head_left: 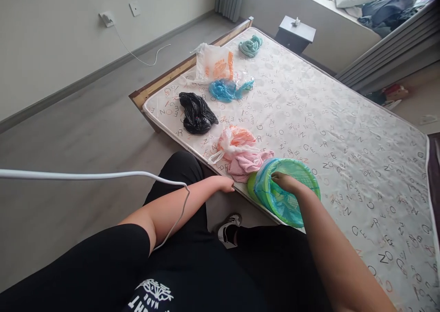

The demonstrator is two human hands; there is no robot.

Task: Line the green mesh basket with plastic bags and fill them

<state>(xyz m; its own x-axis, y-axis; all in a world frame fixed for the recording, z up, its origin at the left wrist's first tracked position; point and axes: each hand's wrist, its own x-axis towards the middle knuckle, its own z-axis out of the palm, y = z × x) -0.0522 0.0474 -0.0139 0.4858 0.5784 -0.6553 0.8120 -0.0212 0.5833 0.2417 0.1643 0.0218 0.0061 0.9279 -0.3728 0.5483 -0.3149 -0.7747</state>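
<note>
A green waste bin (313, 174) lies tilted at the mattress edge, its mouth turned towards me. Blue plastic bag film (264, 183) lines it and folds over part of the rim. My right hand (287, 182) reaches into the mouth, fingers loosely stretched and close together near the film; nothing shows in its grasp. Left of the bin, my left hand (226, 184) is beside the mattress edge with its fingers curled in and no object visible in them. Close to it lie a pink cloth (245, 163) and a knotted orange and white plastic bag (237, 139).
Farther along the mattress (343, 133) are a black plastic bag (197, 114), a blue plastic bag (225, 91), a white and orange bag (215, 64) and a teal cloth (250, 46). A white cable (85, 176) crosses in front of me. Behind stands a nightstand (295, 31).
</note>
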